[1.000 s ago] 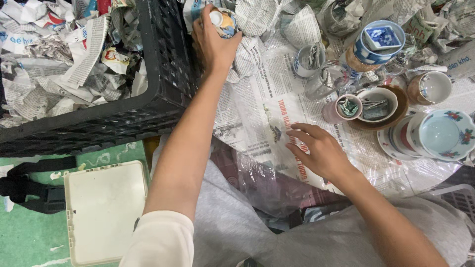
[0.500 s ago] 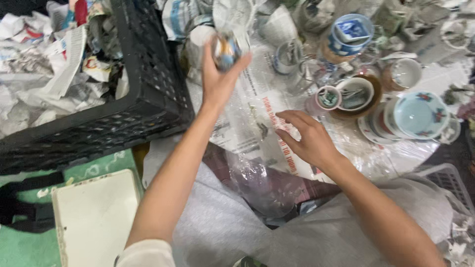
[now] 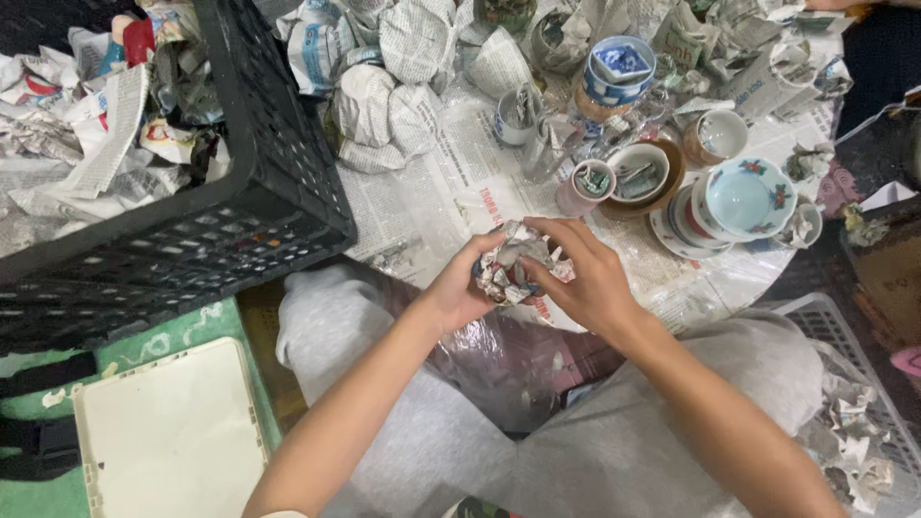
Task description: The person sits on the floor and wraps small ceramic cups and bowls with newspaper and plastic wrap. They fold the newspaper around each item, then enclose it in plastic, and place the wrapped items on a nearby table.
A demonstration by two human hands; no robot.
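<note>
Newspaper bundle [image 3: 516, 264]: crumpled, held over the lap, just before the spread newsprint [image 3: 422, 206].
Left hand [image 3: 459, 288]: fingers curled around its underside, bracing it.
Right hand [image 3: 585, 278]: closed over the top, fingertips pinching the paper, seemingly to peel it.
Crate [image 3: 240, 221]: black, full of wrapped pieces, at the left.
Bowls [image 3: 739, 197]: unwrapped, stacked at the right.

Floor [image 3: 144, 341] carries spread newspaper [image 3: 422, 206], black crate [image 3: 192, 230], white lid [image 3: 168, 436]; cups, bowls on newspaper.

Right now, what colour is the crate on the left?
Black, an open-lattice plastic crate stuffed with crumpled newspaper; the head view shows it.
</note>
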